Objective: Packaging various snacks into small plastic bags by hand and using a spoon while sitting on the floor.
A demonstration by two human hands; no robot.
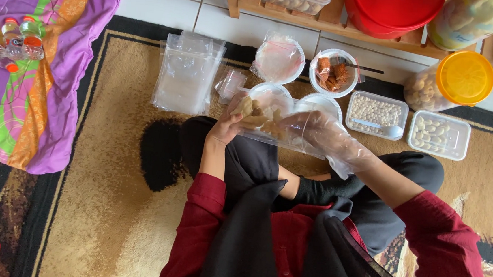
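I sit cross-legged on a brown patterned rug (114,204). My left hand (228,127) grips the left end of a clear plastic bag (270,123) with pale fried snacks inside. My right hand (316,132), in a loose clear plastic glove, is pushed into the bag's open right end. The bag hangs over my knees, just in front of two round white bowls (323,101).
A stack of empty clear bags (186,73) lies to the left. Ahead are a bowl of brown pieces (333,73), a bowl covered by a plastic bag (279,60), two rectangular tubs of pale balls (375,114) (439,134), an orange-lidded jar (453,80), a wooden rack (335,20), a purple cloth (38,54) and small bottles (10,41).
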